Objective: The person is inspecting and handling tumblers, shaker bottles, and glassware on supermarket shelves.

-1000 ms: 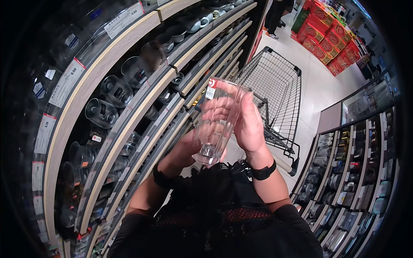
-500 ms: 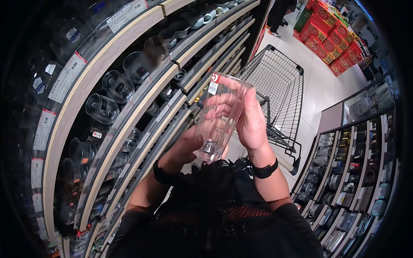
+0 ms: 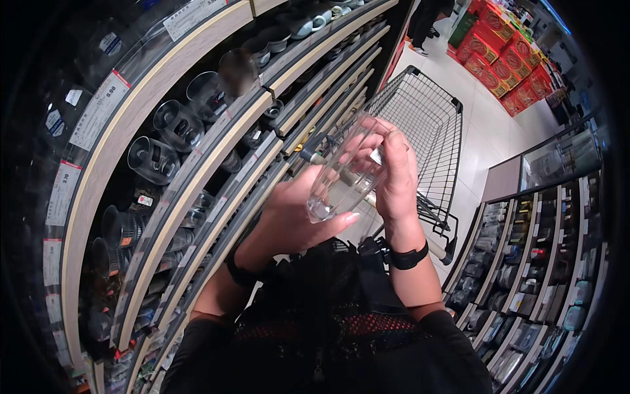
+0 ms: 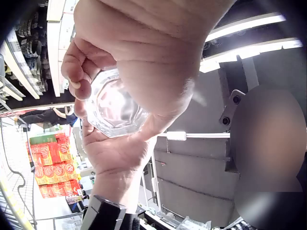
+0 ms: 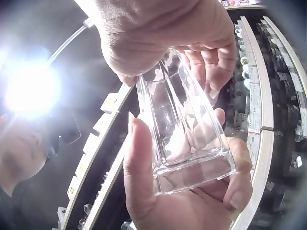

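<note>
A tall clear glass [image 3: 348,167] with faceted sides is held tilted between both hands, its rim up and to the right. The left hand [image 3: 285,213] grips it near the thick base, thumb along the near side. Around the upper part curls the right hand [image 3: 396,172], by a small white label. From the left wrist view the octagonal base [image 4: 115,103] faces the camera, the left hand [image 4: 139,52] around it. In the right wrist view the glass [image 5: 184,129] has its base down in the left hand [image 5: 187,206], with the right hand [image 5: 168,28] about its top.
Shelves [image 3: 98,190] of glasses and cups with price tags curve along the left. A wire shopping cart [image 3: 426,131] stands beyond the hands. Red boxes [image 3: 502,62] are stacked at the back right, near a person's legs [image 3: 423,26]. More stocked shelves [image 3: 525,262] stand at the right.
The glass has turned and tilted further right; its red-and-white label no longer faces the head camera. The left hand has come up around the base, and the right hand has shifted slightly right.
</note>
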Action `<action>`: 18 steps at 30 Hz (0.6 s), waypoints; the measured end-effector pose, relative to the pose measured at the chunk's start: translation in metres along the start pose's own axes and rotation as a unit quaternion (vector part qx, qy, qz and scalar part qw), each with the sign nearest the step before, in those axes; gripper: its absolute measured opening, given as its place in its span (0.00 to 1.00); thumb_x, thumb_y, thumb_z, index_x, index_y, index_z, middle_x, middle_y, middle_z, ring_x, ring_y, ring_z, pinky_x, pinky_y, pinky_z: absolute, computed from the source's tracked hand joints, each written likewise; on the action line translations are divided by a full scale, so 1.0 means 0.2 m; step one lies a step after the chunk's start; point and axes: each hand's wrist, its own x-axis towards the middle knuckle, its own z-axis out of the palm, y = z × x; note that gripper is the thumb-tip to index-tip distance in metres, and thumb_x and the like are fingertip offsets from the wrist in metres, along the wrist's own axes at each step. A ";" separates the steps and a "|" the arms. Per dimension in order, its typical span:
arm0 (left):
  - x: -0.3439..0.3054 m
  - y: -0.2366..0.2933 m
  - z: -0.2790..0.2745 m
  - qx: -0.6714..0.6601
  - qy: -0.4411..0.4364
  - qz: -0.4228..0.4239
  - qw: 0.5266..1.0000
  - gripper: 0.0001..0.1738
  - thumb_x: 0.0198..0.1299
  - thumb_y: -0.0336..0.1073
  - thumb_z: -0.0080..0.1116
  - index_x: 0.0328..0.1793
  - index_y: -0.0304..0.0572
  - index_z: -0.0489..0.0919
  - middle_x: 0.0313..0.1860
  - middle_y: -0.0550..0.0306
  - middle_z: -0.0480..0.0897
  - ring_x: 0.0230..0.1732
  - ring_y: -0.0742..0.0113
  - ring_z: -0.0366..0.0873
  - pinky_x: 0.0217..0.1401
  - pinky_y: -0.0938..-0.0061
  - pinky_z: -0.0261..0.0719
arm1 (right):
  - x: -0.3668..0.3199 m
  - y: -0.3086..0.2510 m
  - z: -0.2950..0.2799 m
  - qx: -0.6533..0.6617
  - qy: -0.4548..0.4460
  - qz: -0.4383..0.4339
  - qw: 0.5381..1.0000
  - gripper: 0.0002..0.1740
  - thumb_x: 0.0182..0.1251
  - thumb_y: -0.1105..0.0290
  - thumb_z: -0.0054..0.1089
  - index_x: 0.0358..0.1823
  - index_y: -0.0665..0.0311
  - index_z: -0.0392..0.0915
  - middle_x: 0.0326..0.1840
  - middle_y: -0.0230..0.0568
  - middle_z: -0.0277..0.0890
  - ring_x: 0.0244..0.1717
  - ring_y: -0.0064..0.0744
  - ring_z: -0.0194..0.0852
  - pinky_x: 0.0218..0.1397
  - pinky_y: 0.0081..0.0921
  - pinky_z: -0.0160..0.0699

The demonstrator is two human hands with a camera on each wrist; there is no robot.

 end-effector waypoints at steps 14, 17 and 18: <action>0.00 -0.08 0.07 0.111 0.070 0.080 0.988 0.41 0.41 0.44 0.84 0.60 0.38 0.76 0.45 0.47 0.84 0.43 0.50 0.86 0.43 0.63 0.84 | -0.06 0.02 -0.01 0.009 -0.037 -0.118 0.992 0.55 0.53 0.33 0.73 0.66 0.73 0.65 0.51 0.46 0.78 0.53 0.33 0.80 0.54 0.26 0.78; 0.00 -0.11 0.06 0.112 0.042 0.119 0.986 0.40 0.39 0.43 0.84 0.59 0.38 0.77 0.46 0.49 0.84 0.45 0.49 0.86 0.46 0.63 0.84 | -0.09 0.00 0.00 -0.073 -0.085 -0.196 0.974 0.66 0.39 0.26 0.78 0.66 0.74 0.65 0.55 0.51 0.76 0.53 0.38 0.80 0.56 0.33 0.81; 0.00 -0.13 0.06 0.111 0.040 0.120 0.986 0.40 0.39 0.43 0.84 0.59 0.38 0.77 0.46 0.49 0.84 0.45 0.49 0.86 0.46 0.63 0.84 | -0.10 0.01 -0.01 -0.082 -0.085 -0.244 0.963 0.63 0.35 0.35 0.85 0.65 0.74 0.68 0.56 0.51 0.78 0.54 0.38 0.81 0.57 0.32 0.80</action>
